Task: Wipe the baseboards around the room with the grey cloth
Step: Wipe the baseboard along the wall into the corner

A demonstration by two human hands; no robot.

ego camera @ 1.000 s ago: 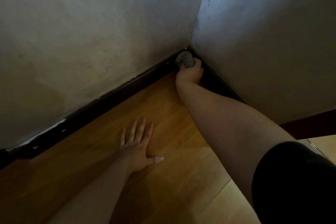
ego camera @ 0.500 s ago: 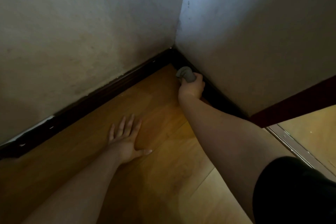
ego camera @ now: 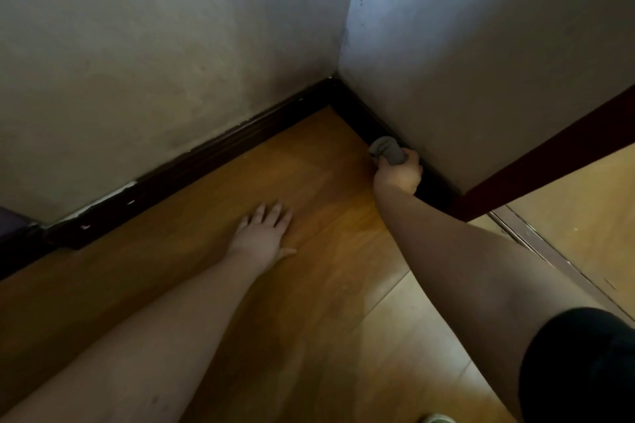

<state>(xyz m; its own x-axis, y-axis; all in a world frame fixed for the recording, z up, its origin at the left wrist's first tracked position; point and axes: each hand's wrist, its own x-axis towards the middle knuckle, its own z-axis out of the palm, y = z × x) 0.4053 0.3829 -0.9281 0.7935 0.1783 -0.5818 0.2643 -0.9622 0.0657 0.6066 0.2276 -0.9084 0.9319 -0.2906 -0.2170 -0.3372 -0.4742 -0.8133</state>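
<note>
The right hand (ego camera: 398, 176) grips the bunched grey cloth (ego camera: 387, 150) against the dark baseboard (ego camera: 357, 120) of the right-hand wall, well apart from the left hand (ego camera: 263, 236), which lies open, palm-down on the wooden floor (ego camera: 309, 285).

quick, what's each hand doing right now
Left hand: open, flat on the wooden floor, holding nothing.
Right hand: closed around the grey cloth, against the baseboard.

Grey cloth (ego camera: 387, 154), bunched into a wad, pressed against the dark baseboard (ego camera: 213, 161) of the right-hand wall near the corner.
</note>
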